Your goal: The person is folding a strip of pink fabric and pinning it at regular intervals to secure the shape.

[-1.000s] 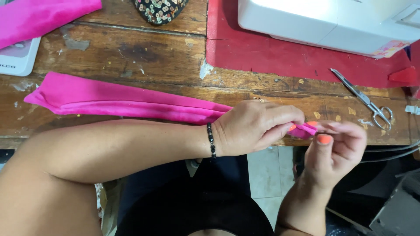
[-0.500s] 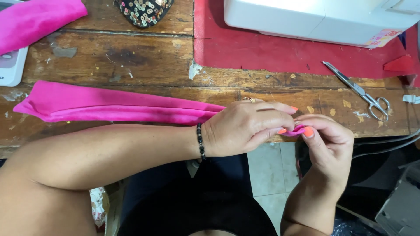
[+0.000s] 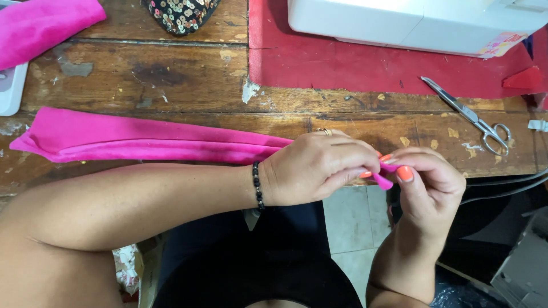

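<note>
A long folded strip of bright pink fabric lies across the front of the worn wooden table, running from the left edge toward the middle. My left hand, with a ring and a dark bead bracelet on the wrist, is closed over the strip's right end at the table edge. My right hand, with orange nails, pinches the pink tip that sticks out of the left hand. The two hands touch each other just off the table's front edge.
A white sewing machine stands on a red mat at the back right. Metal scissors lie to the right of my hands. More pink fabric and a dark sequinned piece sit at the back left. Cables hang at right.
Both hands have stayed pinched on the strip's end, with small finger shifts. The view has slid slightly, so the table things sit a little further left.
</note>
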